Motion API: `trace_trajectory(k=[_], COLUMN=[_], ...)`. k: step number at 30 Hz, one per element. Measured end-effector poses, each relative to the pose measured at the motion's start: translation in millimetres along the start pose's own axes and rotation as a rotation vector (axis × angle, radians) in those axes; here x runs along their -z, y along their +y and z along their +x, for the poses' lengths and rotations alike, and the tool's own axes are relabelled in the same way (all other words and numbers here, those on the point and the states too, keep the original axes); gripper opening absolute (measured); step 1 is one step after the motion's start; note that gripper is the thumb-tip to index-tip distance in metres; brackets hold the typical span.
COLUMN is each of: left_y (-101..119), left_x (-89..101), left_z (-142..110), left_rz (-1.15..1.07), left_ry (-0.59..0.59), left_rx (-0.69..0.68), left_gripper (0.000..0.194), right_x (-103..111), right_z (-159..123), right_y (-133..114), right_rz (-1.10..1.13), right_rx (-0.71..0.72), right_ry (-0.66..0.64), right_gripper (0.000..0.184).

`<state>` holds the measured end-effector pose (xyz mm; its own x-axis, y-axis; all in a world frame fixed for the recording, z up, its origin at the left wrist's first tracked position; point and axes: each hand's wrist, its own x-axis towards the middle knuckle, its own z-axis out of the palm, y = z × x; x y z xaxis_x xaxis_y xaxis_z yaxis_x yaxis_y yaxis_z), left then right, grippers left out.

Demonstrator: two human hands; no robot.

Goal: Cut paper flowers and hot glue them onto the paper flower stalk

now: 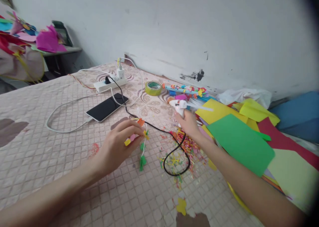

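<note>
Pinched between the fingers of my left hand [121, 144] is a white string strung with small coloured paper flowers [141, 122]. Its lower end dangles down, with a green paper piece [142, 161] on it. To the right, my right hand [187, 122] is wrapped round the handle of a white hot glue gun [179, 104], whose nozzle points left. A clear glue stick sticks out of the gun's back. From the gun a black cord [177, 174] loops over the cloth. Small paper scraps [191, 144] lie beneath my right hand.
A phone [107, 108] on a white cable lies at left, before a power strip [99, 86]. A tape roll [153, 88] and decorated stick [184, 89] lie farther back. Coloured sheets [241, 142] pile up at right. A yellow paper flower [181, 206] lies in front. A wall stands behind.
</note>
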<state>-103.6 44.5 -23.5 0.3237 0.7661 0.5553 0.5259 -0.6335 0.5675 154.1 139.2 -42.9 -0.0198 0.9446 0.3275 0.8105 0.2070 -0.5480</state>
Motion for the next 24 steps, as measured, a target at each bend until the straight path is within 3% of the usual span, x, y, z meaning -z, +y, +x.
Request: trace_trajectory(k=[4, 10, 16, 20, 24], left_y=[-0.2, 0.7, 4.6, 5.8, 4.1], left_x=[0.8, 1.2, -0.2, -2.2, -3.5], left_z=[-0.6, -0.9, -1.7, -1.2, -2.6], left_rz=[-0.028, -0.031, -0.024, -0.004, 0.004], left_ry=[-0.099, -0.231, -0.275, -0.28, -0.288], left_rx=[0.148, 0.344, 0.388, 0.386, 0.374], left_gripper=[0.008, 0.013, 0.011, 0.011, 0.009], right_x=[-7.4, 9.2, 17.3, 15.0, 10.9], right_z=[0.1, -10.2, -35.9, -52.9, -56.7], right_y=[12.8, 15.6, -5.1, -25.3, -32.6], right_rz=[-0.014, 0.013, 0.092, 0.217, 0.277], right_rx=[-0.001, 0.047, 0.031, 0.102, 0.08], right_ry=[-0.061, -0.074, 0.294, 0.168, 0.079], right_gripper=[0.024, 0.021, 0.019, 0.014, 0.011])
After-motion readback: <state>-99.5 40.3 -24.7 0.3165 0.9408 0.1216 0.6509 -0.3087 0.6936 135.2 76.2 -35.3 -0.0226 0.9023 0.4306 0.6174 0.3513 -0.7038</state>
